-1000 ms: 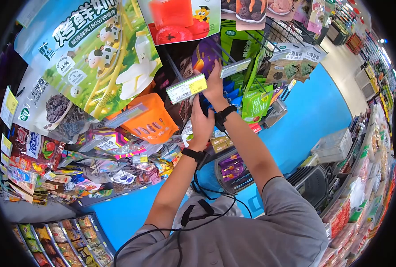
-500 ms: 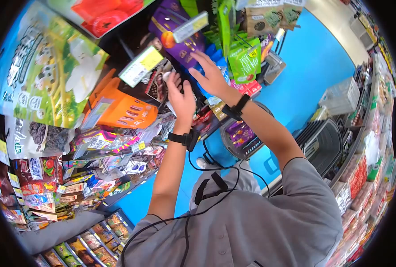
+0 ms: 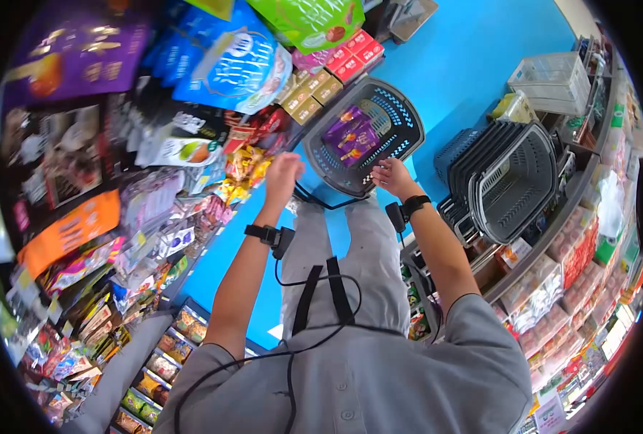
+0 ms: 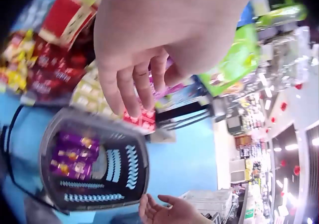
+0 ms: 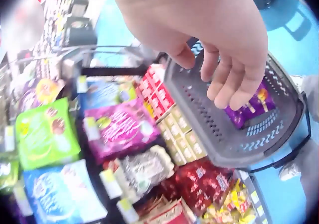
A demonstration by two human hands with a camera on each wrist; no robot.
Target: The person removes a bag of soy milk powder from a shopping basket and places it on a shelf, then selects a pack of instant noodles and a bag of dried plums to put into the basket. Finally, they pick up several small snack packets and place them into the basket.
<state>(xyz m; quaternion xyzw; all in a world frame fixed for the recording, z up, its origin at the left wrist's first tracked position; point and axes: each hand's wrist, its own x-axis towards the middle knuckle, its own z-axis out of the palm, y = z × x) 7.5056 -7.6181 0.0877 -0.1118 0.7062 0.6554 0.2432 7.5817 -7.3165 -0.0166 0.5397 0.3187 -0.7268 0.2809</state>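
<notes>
My left hand (image 3: 285,173) hangs with loosely curled fingers, holding nothing, between the snack shelf and a dark grey shopping basket (image 3: 412,108). On the basket's other side is my right hand (image 3: 395,178), its relaxed fingers overlapping the near rim in the head view. Both hands wear black wrist straps. Several purple snack bags (image 3: 352,137) lie inside the basket on the floor. The left wrist view shows the left hand (image 4: 149,45) with its fingers dangling and nothing in them. In the right wrist view, the right hand (image 5: 219,50) overlaps the basket (image 5: 199,129).
Hanging blue snack bags (image 3: 238,65) and a purple bag (image 3: 75,54) line the left shelf. Small tan boxes (image 3: 310,98) and red boxes (image 3: 355,54) sit by the basket. Stacked baskets (image 3: 516,181) and a white crate (image 3: 550,83) stand at right. Black cables hang across the body.
Both hands have left the hanging bags and price tags, drawing back and down to either side of the basket. The head view has shifted, bringing the basket to the middle.
</notes>
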